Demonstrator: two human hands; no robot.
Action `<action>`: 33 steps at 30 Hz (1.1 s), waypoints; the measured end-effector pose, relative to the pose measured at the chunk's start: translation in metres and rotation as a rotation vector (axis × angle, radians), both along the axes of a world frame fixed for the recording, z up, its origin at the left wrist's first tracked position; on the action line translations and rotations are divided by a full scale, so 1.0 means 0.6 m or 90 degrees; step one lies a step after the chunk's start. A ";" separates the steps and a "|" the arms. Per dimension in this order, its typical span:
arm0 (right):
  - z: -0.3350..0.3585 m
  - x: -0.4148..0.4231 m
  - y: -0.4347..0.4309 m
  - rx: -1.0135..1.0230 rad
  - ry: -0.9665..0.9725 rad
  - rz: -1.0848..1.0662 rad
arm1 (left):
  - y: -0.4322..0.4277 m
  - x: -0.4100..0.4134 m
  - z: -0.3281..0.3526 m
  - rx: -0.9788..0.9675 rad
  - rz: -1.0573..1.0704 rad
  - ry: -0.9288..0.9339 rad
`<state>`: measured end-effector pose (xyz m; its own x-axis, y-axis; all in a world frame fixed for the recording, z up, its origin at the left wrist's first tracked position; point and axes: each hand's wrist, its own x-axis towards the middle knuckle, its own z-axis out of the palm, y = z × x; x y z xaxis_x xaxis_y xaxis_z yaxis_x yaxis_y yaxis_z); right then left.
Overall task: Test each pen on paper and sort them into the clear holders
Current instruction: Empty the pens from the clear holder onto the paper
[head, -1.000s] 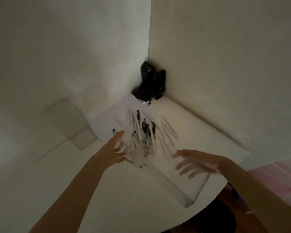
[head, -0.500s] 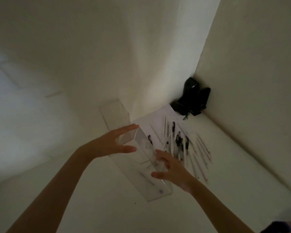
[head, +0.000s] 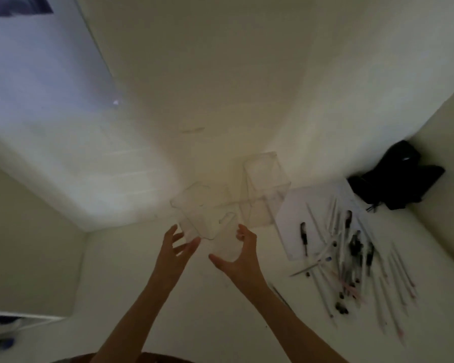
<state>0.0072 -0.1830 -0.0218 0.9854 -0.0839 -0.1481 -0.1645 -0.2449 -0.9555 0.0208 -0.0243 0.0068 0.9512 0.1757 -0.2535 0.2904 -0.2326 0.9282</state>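
Fingers (head: 170, 232) of the left hand (head: 175, 251) and right hand (head: 240, 255) were spread wide, flanking the near end of a holder (head: 205, 210) on the counter (head: 202, 302), contact unclear, with another holder (head: 265, 179), paper (head: 291, 221) and pens (head: 351, 255) further right.

One camera only, head-worn, wide-angle: looks forward and down, near white table (head: 121, 271), facing wall (head: 220, 74) corner.
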 end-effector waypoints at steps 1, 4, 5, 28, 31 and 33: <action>-0.007 0.012 0.017 0.005 -0.006 -0.017 | 0.021 0.006 -0.009 0.020 0.023 0.005; -0.031 0.050 0.054 0.011 -0.030 -0.092 | 0.086 0.022 -0.045 0.111 0.069 0.010; -0.042 0.061 0.063 0.006 -0.038 -0.117 | 0.102 0.025 -0.059 0.141 0.059 0.008; -0.063 0.079 0.055 -0.332 0.199 -0.011 | 0.104 0.025 -0.199 0.566 -0.432 0.106; -0.076 -0.008 -0.045 -0.376 0.122 -0.112 | 0.041 0.013 -0.196 0.516 -0.431 -0.028; -0.088 -0.067 -0.125 -0.375 0.120 -0.257 | -0.029 -0.003 -0.195 0.455 -0.450 -0.049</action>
<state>-0.0327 -0.2579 -0.0747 0.8237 -0.5519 -0.1299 -0.4979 -0.5945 -0.6315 0.0192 -0.0418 -0.1105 0.9055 -0.3483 -0.2423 -0.1846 -0.8377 0.5140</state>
